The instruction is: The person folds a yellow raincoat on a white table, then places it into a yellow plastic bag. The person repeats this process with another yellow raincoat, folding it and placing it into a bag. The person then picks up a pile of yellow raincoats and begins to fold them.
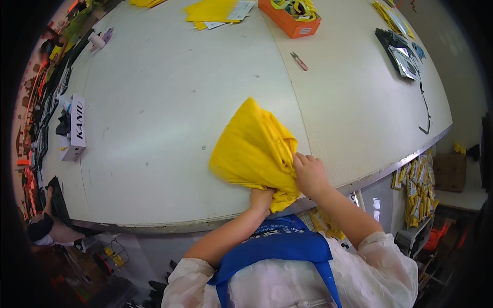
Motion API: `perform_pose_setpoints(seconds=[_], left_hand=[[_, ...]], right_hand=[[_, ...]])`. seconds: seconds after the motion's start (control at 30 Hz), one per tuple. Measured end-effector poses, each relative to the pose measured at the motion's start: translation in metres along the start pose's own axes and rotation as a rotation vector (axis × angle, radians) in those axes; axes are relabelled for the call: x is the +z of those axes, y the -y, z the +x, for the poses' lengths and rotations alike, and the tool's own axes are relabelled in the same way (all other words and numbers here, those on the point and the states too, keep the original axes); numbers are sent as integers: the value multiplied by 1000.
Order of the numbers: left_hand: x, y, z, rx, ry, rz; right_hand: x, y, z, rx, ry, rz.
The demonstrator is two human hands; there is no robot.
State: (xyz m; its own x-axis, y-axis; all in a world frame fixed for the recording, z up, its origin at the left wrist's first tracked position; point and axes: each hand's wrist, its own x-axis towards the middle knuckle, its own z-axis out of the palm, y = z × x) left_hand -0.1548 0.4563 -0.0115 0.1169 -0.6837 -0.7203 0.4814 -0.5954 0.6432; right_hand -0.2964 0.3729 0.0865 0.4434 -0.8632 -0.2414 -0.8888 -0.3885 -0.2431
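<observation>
A bunched piece of yellow cloth (251, 143) is in front of me at the table's near edge, its far end rising to a blurred point. My right hand (309, 175) grips the cloth's right edge, fingers curled over the folds. My left hand (262, 198) reaches in under the lower folds. Its fingers are hidden by the fabric, so their pose cannot be made out. Part of the cloth hangs down between my wrists, close to my blue apron (277, 246).
Red-handled thread snips (299, 61) lie farther off, near an orange box (292, 23) of yellow pieces. Yellow packets (218, 13) lie at the far edge, dark packaged items (400, 54) at right. A white box (76, 128) stands left. Another person's arm (49, 203) shows at the left corner.
</observation>
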Motion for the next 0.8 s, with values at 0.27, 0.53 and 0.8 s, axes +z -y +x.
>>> perform_pose_setpoints(seconds=[0.27, 0.53, 0.8], left_hand=[[-6, -29, -40, -369, 358, -187], [-31, -64, -69, -333, 528, 212], [-141, -175, -9, 248, 147, 367]], right_hand=[[-23, 55, -28, -204, -30, -209], [50, 37, -16, -71, 8, -238], [-13, 60, -6, -153, 299, -61]])
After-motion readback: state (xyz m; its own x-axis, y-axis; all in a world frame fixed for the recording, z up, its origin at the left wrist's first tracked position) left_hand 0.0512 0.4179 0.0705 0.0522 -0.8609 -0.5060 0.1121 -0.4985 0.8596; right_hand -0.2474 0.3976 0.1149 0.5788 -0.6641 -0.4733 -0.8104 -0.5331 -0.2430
